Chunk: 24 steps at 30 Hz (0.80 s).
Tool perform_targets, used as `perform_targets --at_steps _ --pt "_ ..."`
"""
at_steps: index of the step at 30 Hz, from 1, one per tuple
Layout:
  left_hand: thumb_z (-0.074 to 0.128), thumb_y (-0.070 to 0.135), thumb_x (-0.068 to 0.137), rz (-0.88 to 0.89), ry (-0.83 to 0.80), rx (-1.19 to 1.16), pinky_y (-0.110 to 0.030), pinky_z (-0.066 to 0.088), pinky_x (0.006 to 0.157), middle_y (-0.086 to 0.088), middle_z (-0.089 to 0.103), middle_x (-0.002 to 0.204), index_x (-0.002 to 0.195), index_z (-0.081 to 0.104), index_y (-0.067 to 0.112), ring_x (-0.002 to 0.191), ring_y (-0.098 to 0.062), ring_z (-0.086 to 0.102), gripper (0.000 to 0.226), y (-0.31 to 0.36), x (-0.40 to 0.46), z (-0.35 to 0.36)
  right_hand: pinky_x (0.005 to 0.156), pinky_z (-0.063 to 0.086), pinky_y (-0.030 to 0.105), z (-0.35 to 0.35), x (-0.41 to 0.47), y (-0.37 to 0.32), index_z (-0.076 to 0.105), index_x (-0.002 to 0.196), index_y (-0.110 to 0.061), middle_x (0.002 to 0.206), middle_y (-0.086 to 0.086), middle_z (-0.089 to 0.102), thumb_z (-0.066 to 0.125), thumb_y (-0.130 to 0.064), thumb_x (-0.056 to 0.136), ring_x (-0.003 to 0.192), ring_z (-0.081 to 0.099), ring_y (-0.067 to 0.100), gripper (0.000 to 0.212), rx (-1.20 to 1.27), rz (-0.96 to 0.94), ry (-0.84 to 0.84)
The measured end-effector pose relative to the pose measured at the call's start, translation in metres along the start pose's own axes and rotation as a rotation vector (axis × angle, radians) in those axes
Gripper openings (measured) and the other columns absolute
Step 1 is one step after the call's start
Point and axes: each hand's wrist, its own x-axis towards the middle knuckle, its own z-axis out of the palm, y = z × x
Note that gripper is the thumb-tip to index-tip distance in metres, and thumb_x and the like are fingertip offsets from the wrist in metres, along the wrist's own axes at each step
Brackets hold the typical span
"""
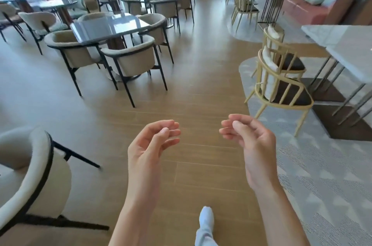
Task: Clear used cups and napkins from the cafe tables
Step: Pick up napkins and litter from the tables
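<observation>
My left hand [150, 145] and my right hand [249, 141] are held out in front of me over the wooden floor, palms turned inward, fingers loosely curled, holding nothing. No cup or napkin shows on any table in view. The nearest table is a grey glossy square one [106, 26] at the upper left, its top bare. A white marble table [346, 42] stands at the right edge.
Beige armchairs [130, 60] ring the grey table. Another beige armchair [30, 167] stands close at my lower left. Gold-frame chairs [281, 84] line the marble table on a grey carpet. A wooden aisle [201, 76] runs ahead. My white shoe [206, 217] steps forward.
</observation>
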Motion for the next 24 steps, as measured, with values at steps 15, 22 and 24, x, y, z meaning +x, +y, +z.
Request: perform_targets --at_steps 15,22,24 --pt "0.059 0.019 0.091 0.079 0.016 0.001 -0.036 0.058 0.087 -0.011 0.077 0.105 0.093 0.08 0.019 0.101 -0.029 0.073 0.02 -0.035 0.361 0.102 0.077 0.061 0.034 0.117 0.366 0.023 0.073 0.098 -0.008 0.09 0.013 0.077 0.055 0.001 0.099 0.08 0.074 0.027 0.02 0.012 -0.009 -0.1" --pt "0.058 0.019 0.093 0.018 -0.021 -0.011 -0.033 0.059 0.086 -0.009 0.077 0.105 0.092 0.079 0.019 0.102 -0.027 0.073 0.021 -0.095 0.534 0.126 0.078 0.061 0.033 0.166 0.524 0.081 0.072 0.101 -0.005 0.091 0.011 0.078 0.054 0.001 0.1 0.081 0.074 0.027 0.018 -0.055 0.009 -0.066" --pt "0.058 0.019 0.093 -0.003 -0.037 -0.011 -0.033 0.059 0.086 -0.009 0.077 0.105 0.094 0.079 0.016 0.101 -0.027 0.073 0.021 -0.107 0.595 0.135 0.077 0.06 0.033 0.19 0.577 0.095 0.071 0.1 -0.004 0.09 0.011 0.078 0.054 0.002 0.099 0.079 0.073 0.026 0.019 -0.064 0.027 -0.049"
